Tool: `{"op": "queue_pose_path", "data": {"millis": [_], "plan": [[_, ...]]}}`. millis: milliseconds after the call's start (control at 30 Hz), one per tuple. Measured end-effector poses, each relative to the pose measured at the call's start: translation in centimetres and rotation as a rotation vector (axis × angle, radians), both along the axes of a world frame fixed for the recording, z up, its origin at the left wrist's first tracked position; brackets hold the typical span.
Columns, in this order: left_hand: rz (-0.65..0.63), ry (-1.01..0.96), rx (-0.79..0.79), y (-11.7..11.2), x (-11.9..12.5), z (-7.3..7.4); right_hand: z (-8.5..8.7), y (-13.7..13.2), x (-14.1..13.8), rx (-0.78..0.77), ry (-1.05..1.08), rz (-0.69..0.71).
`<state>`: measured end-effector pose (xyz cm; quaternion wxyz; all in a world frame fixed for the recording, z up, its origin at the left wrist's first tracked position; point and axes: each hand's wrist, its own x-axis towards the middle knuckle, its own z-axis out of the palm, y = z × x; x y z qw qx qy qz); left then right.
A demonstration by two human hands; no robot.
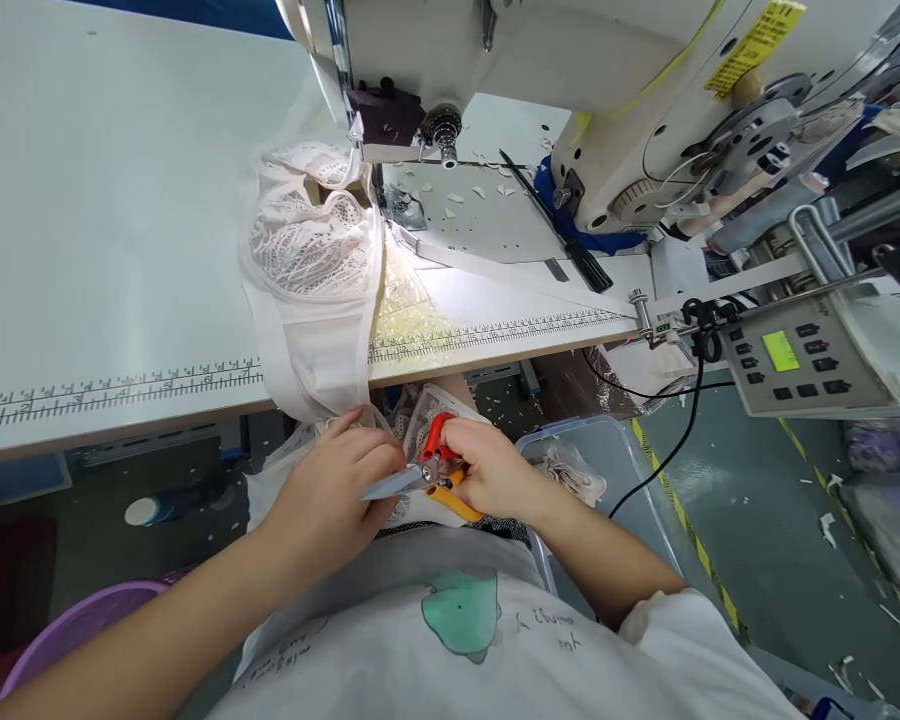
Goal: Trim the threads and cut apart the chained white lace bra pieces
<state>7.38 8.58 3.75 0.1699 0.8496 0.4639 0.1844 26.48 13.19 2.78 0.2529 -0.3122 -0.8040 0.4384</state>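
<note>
A white lace bra (311, 250) lies by the sewing machine's needle area and drapes over the table's front edge toward my lap. My left hand (331, 488) is closed on the hanging part of the bra, its fingertips partly hidden. In my right hand (495, 470) is a pair of scissors (427, 474) with one red and one orange handle. Their blades point left and lie close against my left fingers. Whether the blades touch the fabric I cannot tell.
Above the bra stands the sewing machine (450, 60). A black-handled screwdriver (585, 262) lies on its bed among white scraps. The table edge carries a printed ruler (495, 330). A control panel (802, 360) is at right; a clear plastic bin (637, 490) sits below.
</note>
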Motion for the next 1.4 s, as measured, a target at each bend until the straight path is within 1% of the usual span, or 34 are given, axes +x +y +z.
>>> {"op": "queue_pose_path", "data": {"millis": [167,233,300,367,433,533,600,667,733,833,967,1067,1133,1233,1333,1400], "plan": [[0.004,0.101,-0.012,-0.1,0.0,1.1,0.4,-0.3,0.3,-0.109,0.006,-0.009],[-0.031,0.150,-0.035,-0.1,-0.1,1.8,0.7,-0.4,0.4,-0.169,0.003,-0.006],[-0.072,0.181,-0.080,-0.1,-0.1,2.4,1.0,-0.5,0.5,-0.195,-0.001,0.002],[-0.087,0.190,-0.147,0.0,-0.1,2.8,1.1,-0.6,0.4,-0.160,-0.013,0.012],[-0.090,0.203,-0.199,0.0,0.0,3.0,1.2,-0.8,0.1,-0.072,-0.028,0.009],[-0.130,0.273,-0.172,0.0,-0.1,3.1,1.1,-1.1,-0.3,0.053,-0.030,0.008],[-0.120,0.333,-0.110,-0.1,-0.4,3.2,1.1,-1.2,-0.4,0.047,-0.028,0.021],[-0.075,0.347,-0.070,-0.3,-1.2,3.6,1.3,-1.3,-0.3,-0.028,-0.024,0.037],[-0.040,0.302,-0.068,-0.6,-2.4,4.1,1.5,-1.4,-0.1,-0.099,-0.013,0.043],[0.009,0.165,-0.138,-1.1,-4.6,4.9,1.7,-1.6,0.3,-0.187,-0.016,0.031],[0.116,-0.140,-0.341,-1.9,-6.4,5.7,1.8,-1.9,0.3,-0.301,-0.017,0.018],[0.158,-0.313,-0.474,-2.2,-6.9,5.8,2.1,-2.2,0.0,-0.295,0.007,0.033],[0.183,-0.371,-0.516,-2.3,-7.0,5.7,2.3,-2.4,-0.1,-0.284,0.028,0.046],[0.259,-0.432,-0.544,-2.7,-6.4,5.4,2.3,-2.8,0.0,-0.326,0.063,0.046],[0.405,-0.497,-0.503,-3.3,-4.8,5.1,1.4,-3.3,0.3,-0.389,0.086,0.021],[0.479,-0.559,-0.428,-3.6,-3.4,4.7,0.4,-3.8,0.4,-0.429,0.115,0.010]]}}
